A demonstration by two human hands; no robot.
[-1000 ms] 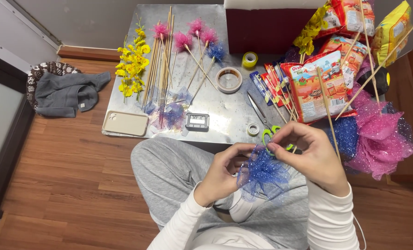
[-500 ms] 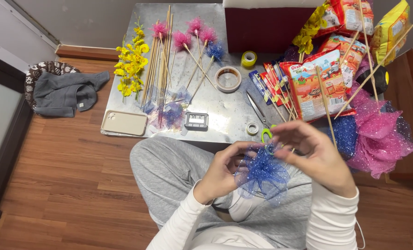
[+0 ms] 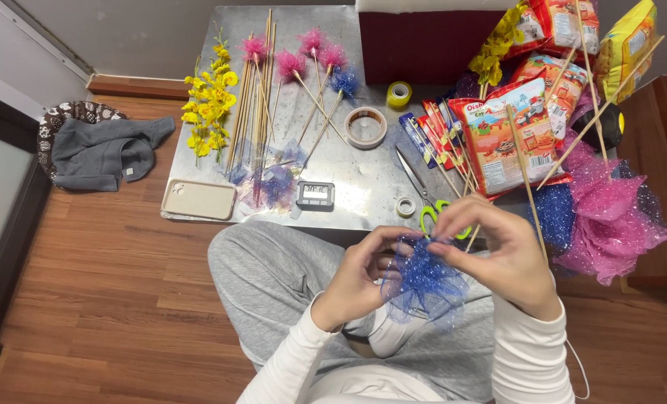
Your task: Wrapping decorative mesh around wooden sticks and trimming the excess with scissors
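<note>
1. Blue glitter mesh pom-pom [image 3: 423, 278] sits over the person's lap, just in front of the metal tray [image 3: 356, 176].
2. Left hand [image 3: 356, 280] pinches its near edge.
3. Right hand [image 3: 502, 251] pinches its top, fingers closed on the netting.
4. Green-handled scissors [image 3: 423, 196] lie just beyond.

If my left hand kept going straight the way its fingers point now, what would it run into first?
The left hand points right, into the blue glittery mesh bunch it already touches. Past that, the right hand comes next, though depth between them is hard to judge.
</note>
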